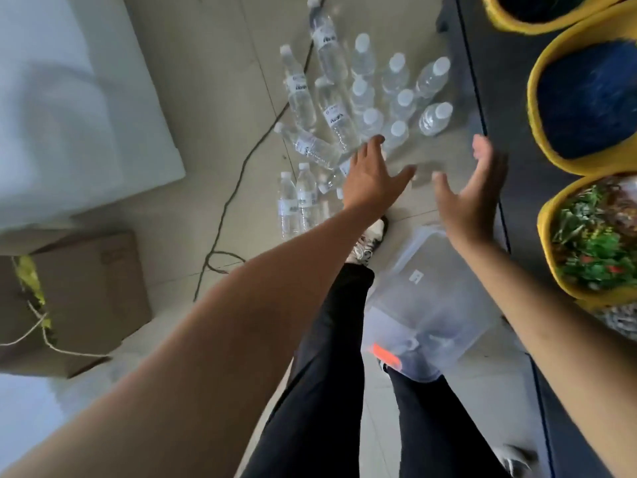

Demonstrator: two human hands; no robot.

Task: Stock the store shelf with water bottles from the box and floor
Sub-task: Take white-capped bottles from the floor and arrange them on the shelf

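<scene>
Both hands are held empty with fingers spread, left hand (370, 174) and right hand (477, 191), apparently reaching for the bottles (379, 98) just beyond them.

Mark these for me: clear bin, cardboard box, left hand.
clear bin (444, 305): head view, on its translucent side wall.
cardboard box (93, 298): head view, on its brown top face.
left hand (372, 174): head view, on the back of the hand.
</scene>
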